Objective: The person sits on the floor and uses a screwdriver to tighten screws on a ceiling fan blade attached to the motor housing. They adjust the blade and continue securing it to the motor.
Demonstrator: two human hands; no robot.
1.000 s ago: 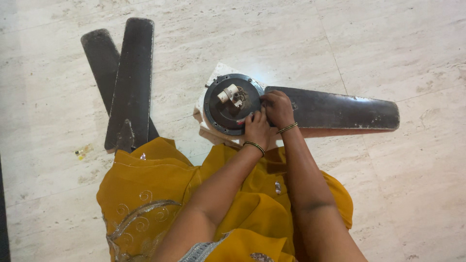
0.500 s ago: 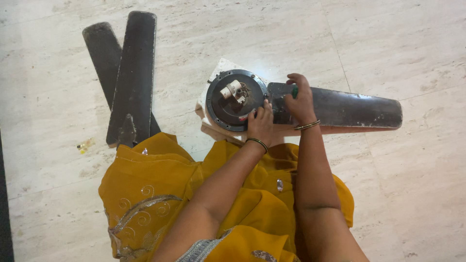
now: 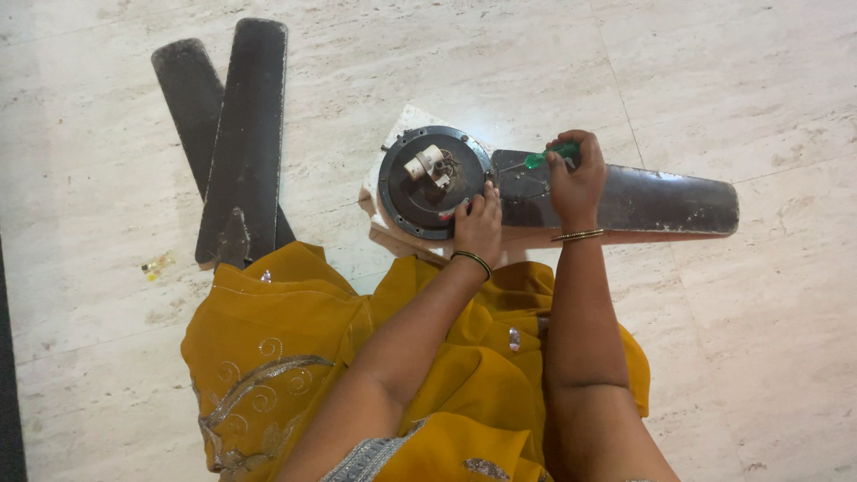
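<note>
Fingers of right hand (image 3: 576, 178) clenched on green screwdriver (image 3: 546, 158); left hand (image 3: 479, 228) steadies fan motor (image 3: 435, 181). Tip could slip off screw w/ tilt.

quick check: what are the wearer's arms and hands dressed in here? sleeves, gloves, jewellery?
No gloves: the left hand and right hand are bare. Forearms are uncovered; no sleeve cuff is clearly visible. A thin dark bangle circles the left wrist, and a thin gold-coloured bangle circles the right wrist. No rings can be made out at this size.
</note>
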